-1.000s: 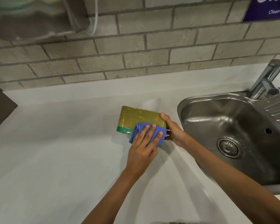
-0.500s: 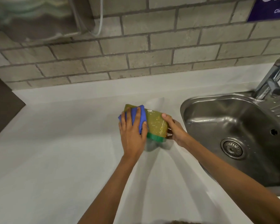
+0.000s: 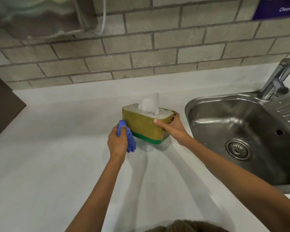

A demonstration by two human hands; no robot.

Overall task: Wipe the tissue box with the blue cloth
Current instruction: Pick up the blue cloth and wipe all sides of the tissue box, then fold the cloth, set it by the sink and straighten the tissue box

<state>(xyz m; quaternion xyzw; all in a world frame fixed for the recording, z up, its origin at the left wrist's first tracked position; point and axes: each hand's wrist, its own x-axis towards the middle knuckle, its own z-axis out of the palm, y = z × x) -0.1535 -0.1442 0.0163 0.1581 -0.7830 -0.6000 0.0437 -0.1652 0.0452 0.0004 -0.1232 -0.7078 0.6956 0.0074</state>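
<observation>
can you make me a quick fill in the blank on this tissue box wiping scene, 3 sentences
1. The left hand grips a cloth whose colour is ____.
2. The right hand steadies the tissue box at the end nearer the ____.
3. A white ____ sticks up from the open top of the box.

Missing words: blue; sink; tissue

One head-worn wide-angle view looks steeply down, close over the white counter (image 3: pixel 57 164) toward the brick wall (image 3: pixel 157 47).
</observation>
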